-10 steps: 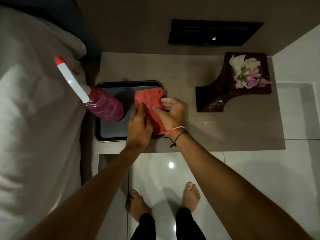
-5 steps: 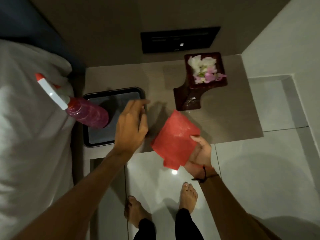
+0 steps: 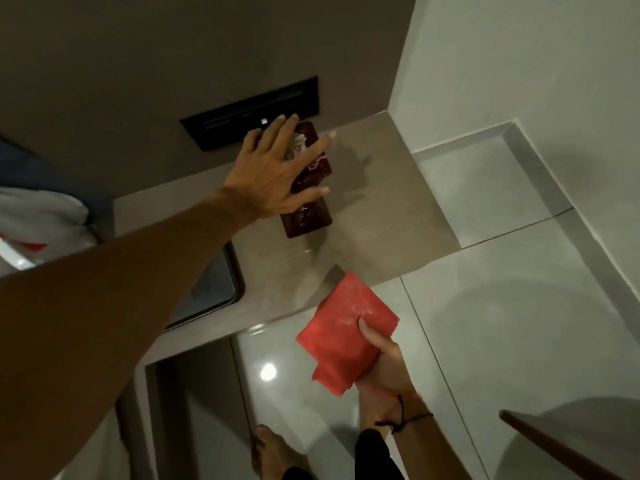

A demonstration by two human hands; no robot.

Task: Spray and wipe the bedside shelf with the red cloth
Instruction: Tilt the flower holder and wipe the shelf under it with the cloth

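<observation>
The red cloth [image 3: 346, 329], folded flat, hangs in my right hand [image 3: 382, 362] just off the front edge of the beige bedside shelf [image 3: 377, 216]. My left hand [image 3: 277, 168] reaches over the shelf with fingers spread, hovering over or touching the dark red wooden flower holder [image 3: 308, 213], which it partly hides. Of the spray bottle only a bit of its white and red head [image 3: 20, 251] shows at the left edge, lying on the bed.
A dark tray [image 3: 221, 282] sits on the shelf's left part, mostly hidden by my left forearm. A black switch panel [image 3: 249, 114] is on the wall behind. White bedding [image 3: 41, 209] lies left, glossy floor tiles [image 3: 502, 306] right, and a brown wooden edge [image 3: 554, 448] is bottom right.
My left hand has moved from above the tray to over the flower holder. My right hand has pulled the red cloth off the shelf toward me. The view has swung right.
</observation>
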